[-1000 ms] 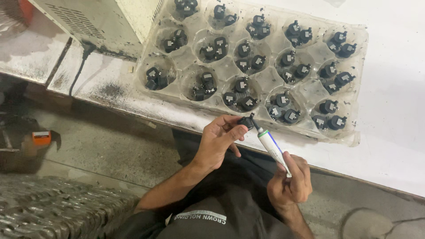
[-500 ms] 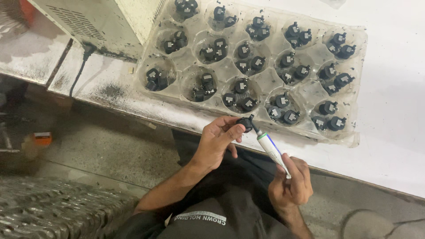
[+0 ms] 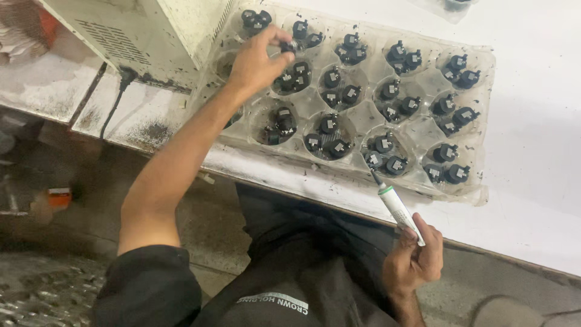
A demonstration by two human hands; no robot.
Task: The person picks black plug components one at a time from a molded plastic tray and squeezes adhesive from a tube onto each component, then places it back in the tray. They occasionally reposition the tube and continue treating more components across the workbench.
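Observation:
My left hand reaches out over a clear plastic tray and pinches a small black part above one of its upper-left cups. The tray's round cups each hold two or three small black parts with white faces. My right hand stays low near my lap, below the table edge, gripping a white marker pen with a green band. Its dark tip points up toward the tray's front rim.
The tray lies on a white tabletop with a dirty front edge. A cream metal box stands at the tray's left, with a black cable hanging down. An orange object lies on the floor at left.
My left hand has gone from the pen tip near my lap up to the tray's upper left with the small black part. My right hand and pen have stayed put.

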